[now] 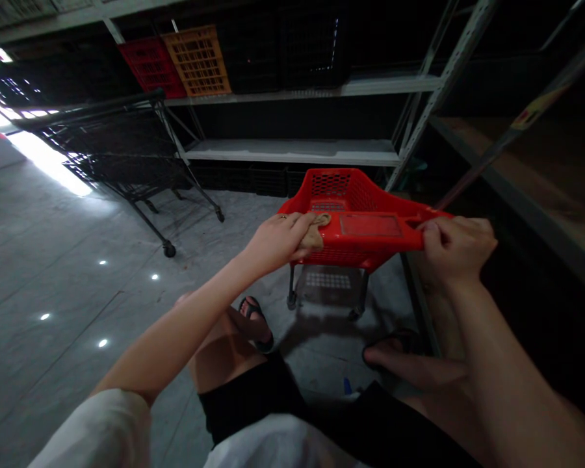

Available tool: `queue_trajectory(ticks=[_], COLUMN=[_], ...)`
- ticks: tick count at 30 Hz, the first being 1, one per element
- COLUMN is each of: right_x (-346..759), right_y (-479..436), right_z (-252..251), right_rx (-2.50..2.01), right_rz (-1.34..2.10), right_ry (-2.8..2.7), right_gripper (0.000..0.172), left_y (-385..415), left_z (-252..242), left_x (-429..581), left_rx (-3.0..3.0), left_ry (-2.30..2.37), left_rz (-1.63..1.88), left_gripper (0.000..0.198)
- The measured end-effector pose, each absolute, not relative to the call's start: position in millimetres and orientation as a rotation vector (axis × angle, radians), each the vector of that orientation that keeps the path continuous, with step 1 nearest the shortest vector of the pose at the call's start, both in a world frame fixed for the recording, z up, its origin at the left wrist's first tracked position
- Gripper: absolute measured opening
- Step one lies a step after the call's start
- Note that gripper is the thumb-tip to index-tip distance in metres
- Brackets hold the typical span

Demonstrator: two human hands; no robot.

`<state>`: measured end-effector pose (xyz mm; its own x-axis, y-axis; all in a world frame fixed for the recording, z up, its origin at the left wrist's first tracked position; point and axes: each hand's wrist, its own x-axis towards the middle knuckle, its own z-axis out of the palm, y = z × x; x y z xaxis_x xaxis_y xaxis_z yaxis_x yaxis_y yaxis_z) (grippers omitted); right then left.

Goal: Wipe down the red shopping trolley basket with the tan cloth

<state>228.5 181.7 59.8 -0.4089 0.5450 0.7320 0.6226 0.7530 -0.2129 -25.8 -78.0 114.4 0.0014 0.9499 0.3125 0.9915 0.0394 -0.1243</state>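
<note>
In front of my knees stands a small red plastic shopping cart (370, 225) with mesh sides and metal legs on casters. My left hand (281, 239) is closed over a tan cloth (314, 238), which it presses against the left end of the cart's near edge. At the opposite end, my right hand (458, 247) is wrapped round the handle corner of the cart. A faded rectangular panel lies on the red surface between both hands. My left palm and part of the cloth are hidden from view.
A dark wire cart (117, 143) on casters stands to the left. Behind is a metal shelf (292, 153) bearing a red crate (152, 65), a yellow crate (198, 62) and dark crates. A long pole (497, 146) leans at right beside a ledge (526, 175).
</note>
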Motion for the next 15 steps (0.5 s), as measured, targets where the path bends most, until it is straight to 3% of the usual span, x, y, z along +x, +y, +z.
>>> queue_trajectory(ticks=[5, 10, 15], right_x=[227, 204, 177], right_y=[194, 162, 130], right_z=[77, 99, 104], right_rx=[-0.992, -1.002, -0.889], right_rz=[-0.062, 0.066, 0.191], right_ry=[-2.252, -2.286, -2.377], right_gripper=[0.035, 0.050, 0.049], left_y=[-69, -50, -52], left_z=[114, 104, 103], left_x=[-1, 48, 71], left_rx=[-1.910, -1.808, -1.961], left_ry=[-2.087, -2.131, -1.961], left_rz=[-0.198, -0.370, -0.601], left_gripper=[0.054, 0.039, 0.041])
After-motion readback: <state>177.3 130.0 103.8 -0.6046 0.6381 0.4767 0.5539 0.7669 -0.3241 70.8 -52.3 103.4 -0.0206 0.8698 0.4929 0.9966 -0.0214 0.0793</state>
